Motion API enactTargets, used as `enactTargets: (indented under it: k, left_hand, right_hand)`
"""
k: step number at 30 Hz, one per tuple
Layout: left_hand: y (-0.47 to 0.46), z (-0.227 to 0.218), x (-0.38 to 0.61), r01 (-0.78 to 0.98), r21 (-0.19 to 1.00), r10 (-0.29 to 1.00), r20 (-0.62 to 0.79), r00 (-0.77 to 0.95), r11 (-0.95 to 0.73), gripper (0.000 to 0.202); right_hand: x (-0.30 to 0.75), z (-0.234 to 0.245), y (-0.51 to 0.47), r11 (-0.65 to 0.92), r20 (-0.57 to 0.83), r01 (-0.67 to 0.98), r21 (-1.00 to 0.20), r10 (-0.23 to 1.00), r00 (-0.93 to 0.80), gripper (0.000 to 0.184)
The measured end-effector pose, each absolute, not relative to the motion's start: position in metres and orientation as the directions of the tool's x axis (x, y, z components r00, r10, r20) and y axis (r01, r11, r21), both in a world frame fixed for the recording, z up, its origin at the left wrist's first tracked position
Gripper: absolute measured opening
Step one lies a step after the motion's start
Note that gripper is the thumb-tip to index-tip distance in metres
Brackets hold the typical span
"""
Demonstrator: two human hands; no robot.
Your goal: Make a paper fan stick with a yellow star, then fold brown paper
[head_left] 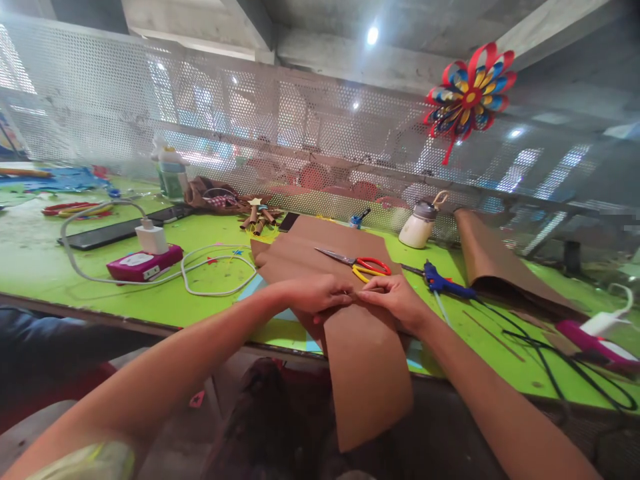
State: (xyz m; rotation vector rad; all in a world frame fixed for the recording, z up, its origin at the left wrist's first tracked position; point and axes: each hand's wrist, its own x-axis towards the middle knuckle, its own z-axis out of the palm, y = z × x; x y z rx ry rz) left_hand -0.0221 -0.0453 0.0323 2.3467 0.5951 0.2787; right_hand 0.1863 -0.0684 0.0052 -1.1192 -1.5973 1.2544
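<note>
A strip of brown craft paper (370, 373) hangs over the table's near edge, its top end between my two hands. My left hand (325, 295) is closed on that end, fingertips pinched. From the other side my right hand (395, 300) pinches the same end with thumb and forefinger. The fingertips of both hands nearly meet. Beneath and beyond them lies a larger sheet of brown paper (335, 237). Scissors (357, 262) with red and yellow handles rest on that sheet, just past my fingers.
A blue glue gun (447, 281) with a black cord lies to the right, near a rolled brown sheet (510, 267). Leftward are a purple power strip (145, 263), a white cable and a dark phone (110, 232). A pale bottle (419, 223) stands by the mesh screen (300, 133).
</note>
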Motion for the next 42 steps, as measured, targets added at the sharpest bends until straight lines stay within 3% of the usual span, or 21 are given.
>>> enactTargets:
  k: [7,14,24,34,38,42]
  left_hand:
    - [-0.041,0.033,-0.028,0.375,0.715,0.503,-0.037,0.863,-0.590,0.031]
    - [-0.041,0.038,-0.031,0.367,0.721,0.540,0.012,0.842,-0.588,0.033]
    - [-0.038,0.040,-0.037,0.387,0.826,0.616,-0.061,0.785,-0.411,0.038]
    - [-0.026,0.031,-0.041,0.369,0.823,0.623,-0.024,0.782,-0.432,0.041]
    - [-0.026,0.031,-0.042,0.293,0.864,0.597,0.010,0.802,-0.409,0.039]
    - [-0.028,0.032,-0.042,0.187,0.948,0.575,-0.004,0.818,-0.259,0.036]
  right_hand:
    - [0.188,0.010,-0.070,0.010,0.006,0.021,-1.000,0.982,-0.187,0.026]
    - [0.187,0.017,-0.070,-0.046,-0.036,-0.063,-0.997,0.986,-0.161,0.030]
    - [0.190,0.016,-0.067,-0.040,-0.007,-0.171,-0.984,0.982,-0.191,0.025]
    - [0.200,0.004,-0.057,0.026,0.050,-0.127,-0.992,0.980,-0.193,0.025]
    - [0.200,0.008,-0.058,0.027,0.063,-0.167,-0.986,0.975,-0.214,0.031]
    - [0.196,0.012,-0.066,0.047,0.108,-0.209,-0.977,0.951,-0.290,0.036]
